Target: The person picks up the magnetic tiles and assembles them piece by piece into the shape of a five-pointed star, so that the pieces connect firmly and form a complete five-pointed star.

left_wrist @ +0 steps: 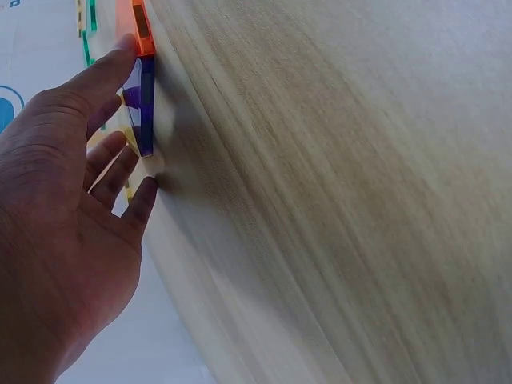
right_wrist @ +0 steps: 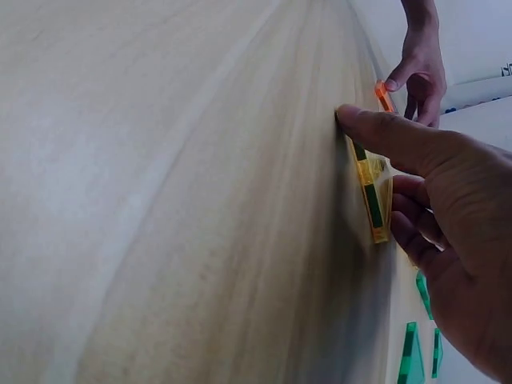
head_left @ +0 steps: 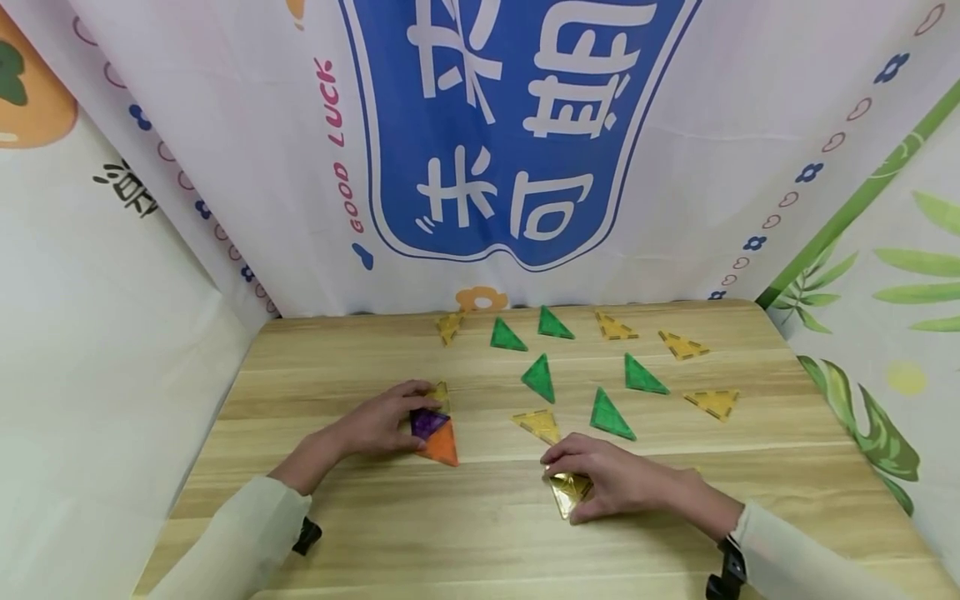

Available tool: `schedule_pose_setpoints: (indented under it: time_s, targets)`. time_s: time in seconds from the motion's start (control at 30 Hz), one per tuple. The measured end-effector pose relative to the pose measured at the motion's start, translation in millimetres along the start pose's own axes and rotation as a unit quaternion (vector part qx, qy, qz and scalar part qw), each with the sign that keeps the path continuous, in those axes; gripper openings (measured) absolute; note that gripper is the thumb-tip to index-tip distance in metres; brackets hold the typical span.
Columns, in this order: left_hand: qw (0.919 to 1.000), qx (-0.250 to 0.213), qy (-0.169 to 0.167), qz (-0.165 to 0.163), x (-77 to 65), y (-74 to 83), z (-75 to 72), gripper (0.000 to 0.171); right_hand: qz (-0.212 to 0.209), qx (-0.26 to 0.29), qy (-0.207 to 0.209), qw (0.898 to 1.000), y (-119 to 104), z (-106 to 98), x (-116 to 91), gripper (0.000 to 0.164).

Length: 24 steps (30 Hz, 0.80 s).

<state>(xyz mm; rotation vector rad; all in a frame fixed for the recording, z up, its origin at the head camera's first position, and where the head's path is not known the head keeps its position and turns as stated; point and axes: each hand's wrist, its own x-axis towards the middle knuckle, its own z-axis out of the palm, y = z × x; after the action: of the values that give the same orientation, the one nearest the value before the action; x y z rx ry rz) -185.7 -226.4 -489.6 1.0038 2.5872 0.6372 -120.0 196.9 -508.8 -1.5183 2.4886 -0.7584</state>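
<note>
My left hand (head_left: 381, 419) grips a joined set of triangular magnetic tiles lying on the table. Its thumb is at the orange tile (head_left: 444, 446), next to the purple tile (head_left: 427, 423), while the fingertips reach over the yellow tile (head_left: 441, 395) on the far side. Between thumb and fingers, my right hand (head_left: 611, 479) holds a shiny yellow triangle tile (head_left: 567, 493). From the right wrist view, this yellow tile (right_wrist: 373, 200) is seen edge-on, its dark magnets showing. Another yellow triangle (head_left: 538, 424) lies just beyond the right fingertips.
Several green triangles (head_left: 612, 415) and yellow triangles (head_left: 712, 403) lie scattered over the far middle and right of the wooden table (head_left: 420, 533). A printed cloth (head_left: 300, 183) hangs along the back edge, with more cloth at both sides.
</note>
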Motion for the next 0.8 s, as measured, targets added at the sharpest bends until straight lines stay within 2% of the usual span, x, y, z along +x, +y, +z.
schedule_pose_setpoints:
  time_s: [0.17, 0.5, 0.63, 0.8]
  targets:
    - [1.0, -0.005, 0.001, 0.0, 0.3, -0.3, 0.9, 0.061, -0.033, -0.015, 0.028, 0.999, 1.7, 3.0, -0.9, 0.053]
    - [1.0, -0.008, 0.003, 0.004, -0.1, 0.3, 1.0, 0.06, -0.056, -0.013, 0.059, 0.997, 5.7, 7.9, 4.1, 0.049]
    - [0.9999, -0.008, 0.002, 0.009, -1.5, -0.2, -0.1, 0.061, -0.045, -0.01, 0.06, 0.997, 4.9, 6.6, 18.1, 0.051]
    - [0.9999, -0.007, 0.0, 0.013, -1.7, -2.1, -0.8, 0.061, -0.038, -0.005, 0.073, 0.997, 6.5, 0.9, 46.4, 0.054]
